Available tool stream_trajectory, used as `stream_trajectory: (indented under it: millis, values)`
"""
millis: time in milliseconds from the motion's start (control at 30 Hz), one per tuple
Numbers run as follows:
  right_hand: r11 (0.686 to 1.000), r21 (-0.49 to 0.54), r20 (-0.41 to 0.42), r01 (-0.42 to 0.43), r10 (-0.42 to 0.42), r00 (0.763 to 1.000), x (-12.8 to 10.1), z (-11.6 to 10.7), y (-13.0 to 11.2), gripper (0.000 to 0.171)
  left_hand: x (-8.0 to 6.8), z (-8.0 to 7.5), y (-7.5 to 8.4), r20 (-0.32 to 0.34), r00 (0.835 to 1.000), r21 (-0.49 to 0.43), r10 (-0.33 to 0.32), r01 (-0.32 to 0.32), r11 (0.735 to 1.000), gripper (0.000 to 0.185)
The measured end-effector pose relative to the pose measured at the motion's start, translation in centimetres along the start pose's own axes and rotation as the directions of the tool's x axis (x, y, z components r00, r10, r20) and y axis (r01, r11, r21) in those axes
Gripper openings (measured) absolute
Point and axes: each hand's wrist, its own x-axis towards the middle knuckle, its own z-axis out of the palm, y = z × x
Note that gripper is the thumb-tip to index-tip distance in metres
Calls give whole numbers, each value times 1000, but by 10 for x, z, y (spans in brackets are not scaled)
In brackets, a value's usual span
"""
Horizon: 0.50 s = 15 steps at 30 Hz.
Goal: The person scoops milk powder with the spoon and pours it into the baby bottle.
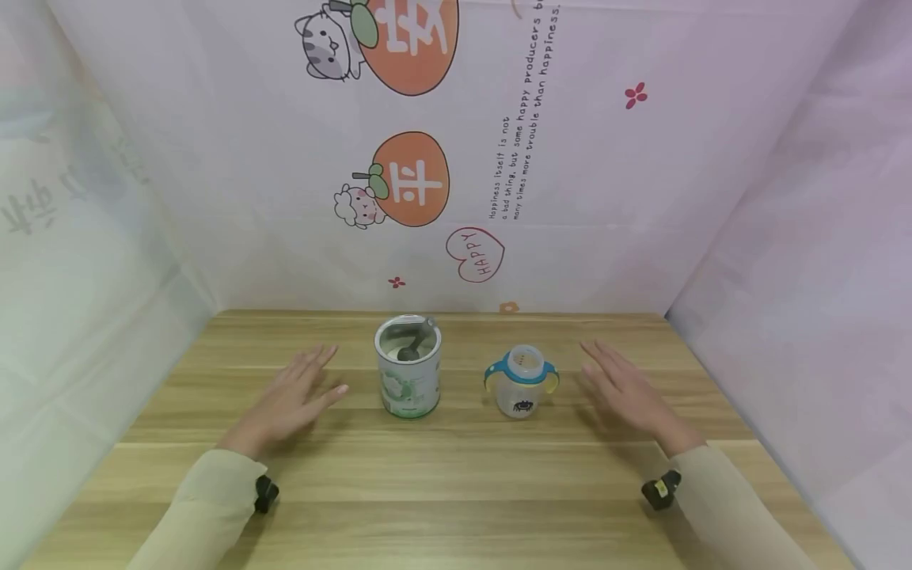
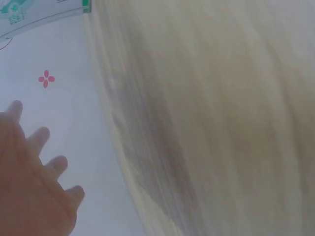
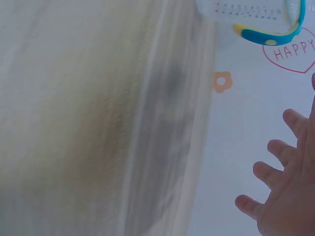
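Observation:
Left of the middle of the wooden table stands an open tin (image 1: 409,388) with a white and green label. A grey scoop (image 1: 416,342) leans inside it above pale powder. To its right is a clear baby bottle (image 1: 518,398) without a lid, its blue collar (image 1: 523,378) bearing two blue and yellow handles. My left hand (image 1: 295,400) is held out to the left of the tin, fingers extended and nothing in them. On the other side, my right hand (image 1: 623,388) reaches beside the bottle, apart from it, with fingers spread and empty.
A wood-grain table (image 1: 456,475) runs back to a white printed cloth (image 1: 570,261) hanging behind it. Similar cloth hangs at both sides. Each sleeve has a small black device (image 1: 661,489) at the wrist.

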Motion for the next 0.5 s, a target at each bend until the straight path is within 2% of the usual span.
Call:
stream_trajectory:
  millis: [133,267,367,500]
  values:
    - [999,44,0,9,-9,1000,4,-1,-4,58,3,0,5,-2,1000,-104,9,-10,994,90]
    - [994,101,-8,27,-27,1000,5,-2,-8,56,6,0,13,12,1000,-206,-26,28,978,103]
    - [989,142,-20,47,-44,999,7,-4,-13,55,10,2,20,13,999,-285,-42,44,958,106]
    - [985,162,-39,63,-57,998,10,-5,-20,54,17,7,30,-2,1000,-387,-18,16,922,106]
